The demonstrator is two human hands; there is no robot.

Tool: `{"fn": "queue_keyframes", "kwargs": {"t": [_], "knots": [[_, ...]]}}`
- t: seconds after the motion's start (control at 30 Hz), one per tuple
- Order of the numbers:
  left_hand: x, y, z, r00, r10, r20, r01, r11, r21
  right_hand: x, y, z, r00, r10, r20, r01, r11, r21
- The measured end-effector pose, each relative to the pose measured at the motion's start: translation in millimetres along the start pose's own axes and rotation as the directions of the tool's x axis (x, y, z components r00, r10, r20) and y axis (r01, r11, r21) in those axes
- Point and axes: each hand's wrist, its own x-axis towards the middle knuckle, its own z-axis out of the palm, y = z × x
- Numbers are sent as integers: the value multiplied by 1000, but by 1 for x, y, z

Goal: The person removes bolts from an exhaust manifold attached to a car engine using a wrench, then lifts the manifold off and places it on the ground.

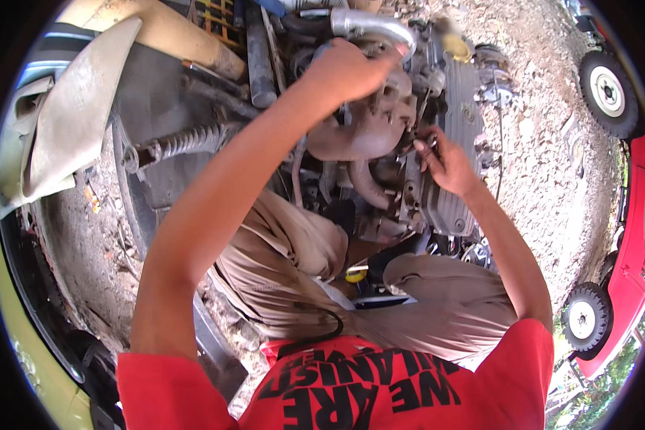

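Note:
A greasy car engine (380,140) lies in front of my knees, with rusty brown manifold pipes and a ribbed grey cover (457,122) on its right side. My left hand (351,70) reaches over its far part, beside a silver curved pipe (373,25). The fingers there are curled and mostly hidden behind the hand, so what they grip does not show. Low on the right, my right hand (448,163) is closed in a pinch at the edge between manifold and cover. Something small and metallic shows at its fingertips, too small to name.
A coil-spring strut (186,143) and a dark cylinder (259,68) lie left of the engine, near a large tan curved part (165,36) and a pale panel (82,107). Gravel (545,143) stretches to the right, where a red vehicle (634,236) with several wheels stands.

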Motion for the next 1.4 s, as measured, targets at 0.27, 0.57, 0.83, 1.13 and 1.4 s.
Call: {"fn": "queue_keyframes", "kwargs": {"t": [0.27,0.57,0.83,1.13,1.4], "knots": [[-6,-40,18,870,-141,473,398,767,-503,2,2,2,993,-114,-7,114,993,41],[33,-10,24,990,107,95,-72,948,-311,8,-3,11,999,-48,24,44,992,119],[36,-22,35,924,380,-37,-356,891,281,-12,-13,2,985,-3,-172,46,967,251],[46,-34,54,982,87,-168,-124,968,-217,-13,-27,1,998,48,-48,-40,987,157],[36,-23,37,999,-19,-36,9,965,-261,-21,-35,13,999,-26,-22,25,1000,-5]]}}
